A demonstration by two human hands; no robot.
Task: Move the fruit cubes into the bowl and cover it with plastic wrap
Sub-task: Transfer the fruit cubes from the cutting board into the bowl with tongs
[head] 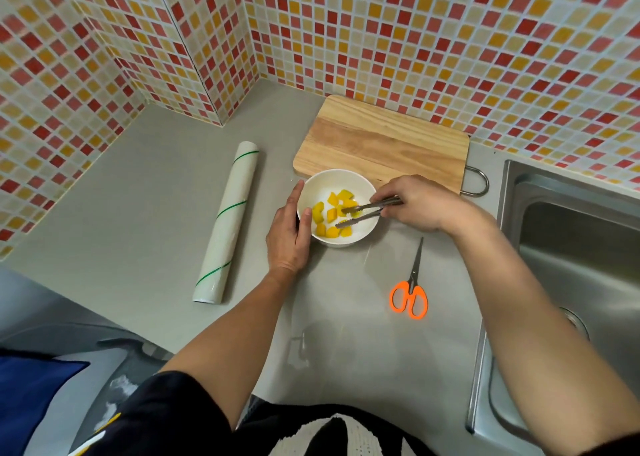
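walls: small mosaic tiles (381, 32) in red, orange and cream, meeting in a corner behind the work area.
tabletop: plain grey tabletop (145, 192), smooth and slightly glossy.
plastic wrap roll: a long white roll (227, 221) with thin green stripes lies flat on the tabletop, well left of the bowl, untouched.
left hand: the left hand (289, 235) rests against the bowl's left side, fingers curved on the rim; its grip steadies the bowl.
bowl: a white bowl (363, 181) stands on the tabletop just in front of the board's near edge.
fruit cubes: yellow fruit cubes (323, 218) lie inside the bowl, mostly on its left and middle.
tongs: metal tongs (367, 211) reach into the bowl from the right, tips slightly apart among the cubes.
cutting board: a wooden cutting board (384, 140) behind the bowl, metal loop at its right corner.
right hand: the right hand (415, 202) has its grip closed on the tongs.
scissors: orange-handled scissors (412, 287) lie closed, right of the bowl.
sink: a steel sink (571, 233) at the far right.
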